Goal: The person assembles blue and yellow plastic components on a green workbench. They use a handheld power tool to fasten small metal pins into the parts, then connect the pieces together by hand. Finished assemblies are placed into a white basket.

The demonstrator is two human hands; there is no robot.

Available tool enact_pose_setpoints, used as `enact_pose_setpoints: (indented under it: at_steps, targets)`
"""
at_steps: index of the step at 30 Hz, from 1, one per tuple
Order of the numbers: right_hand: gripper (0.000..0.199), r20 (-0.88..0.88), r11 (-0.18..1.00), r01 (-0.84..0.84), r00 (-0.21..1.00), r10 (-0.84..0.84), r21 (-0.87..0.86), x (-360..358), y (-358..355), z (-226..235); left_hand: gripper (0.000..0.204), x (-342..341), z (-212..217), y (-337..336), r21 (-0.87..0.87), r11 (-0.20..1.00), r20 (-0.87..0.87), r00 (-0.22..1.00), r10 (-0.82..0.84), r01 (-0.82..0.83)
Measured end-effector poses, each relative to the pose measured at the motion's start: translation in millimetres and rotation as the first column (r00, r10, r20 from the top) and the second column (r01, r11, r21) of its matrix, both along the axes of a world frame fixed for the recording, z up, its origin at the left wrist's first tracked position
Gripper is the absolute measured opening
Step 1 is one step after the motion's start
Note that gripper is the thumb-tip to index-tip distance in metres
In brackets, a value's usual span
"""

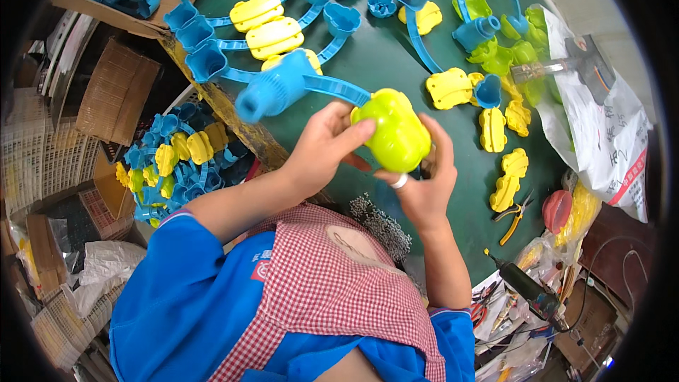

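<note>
lime-green plastic shell [396,134], rounded, glossy, held up over the near part of the dark green table [396,64], between both hands. left hand [322,145] clamps it from its left side, thumb laid along the shell's lower edge, fingers curled behind it. right hand [423,184] closed on it from below and the right, fingers wrapped round the far side; a ring shows on one finger.

just beyond the left hand: a blue plastic tube piece [272,88] with a flat blue strap running toward the shell; cannot tell whether strap and shell touch.

farther out on the table: yellow ribbed parts [272,35] lying among blue cup-shaped parts [205,60] at upper left; more yellow parts [449,88] to the right of the shell; green parts [506,53] at far right beside a white plastic bag [608,134].

near right edge: yellow-handled pliers [515,216], an electric screwdriver [527,290]. a heap of small metal screws [382,223] lies just under the wrists.

left of the table, lower: a bin of mixed blue and yellow parts [173,163].
</note>
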State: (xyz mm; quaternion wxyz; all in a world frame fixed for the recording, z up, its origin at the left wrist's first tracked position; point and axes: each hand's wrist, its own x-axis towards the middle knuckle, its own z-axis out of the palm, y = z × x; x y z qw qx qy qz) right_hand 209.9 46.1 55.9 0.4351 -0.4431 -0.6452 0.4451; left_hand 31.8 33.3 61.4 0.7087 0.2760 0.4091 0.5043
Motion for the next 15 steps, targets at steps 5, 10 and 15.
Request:
enact_pose_setpoints:
  at_steps: [5, 10, 15]
  targets:
    - [0.04, 0.558, 0.608, -0.43, 0.829, -0.027, 0.668, -1.7, 17.5, -13.5, 0.046, -37.6, 1.3, -39.5, -0.235, 0.948, -0.058, 0.977, 0.207, -0.215]
    - [0.035, 0.518, 0.784, -0.247, 0.848, -0.109, 0.569, -3.7, 83.4, -41.6, 0.043, -39.4, -65.7, -15.9, -0.048, 0.787, -0.258, 0.768, 0.586, -0.616]
    - [0.038, 0.781, 0.843, -0.167, 0.499, -0.375, 0.512, 2.5, 145.6, -65.9, 0.045, -59.9, -75.7, 25.0, 0.044, 0.731, -0.202, 0.71, 0.674, -0.681]
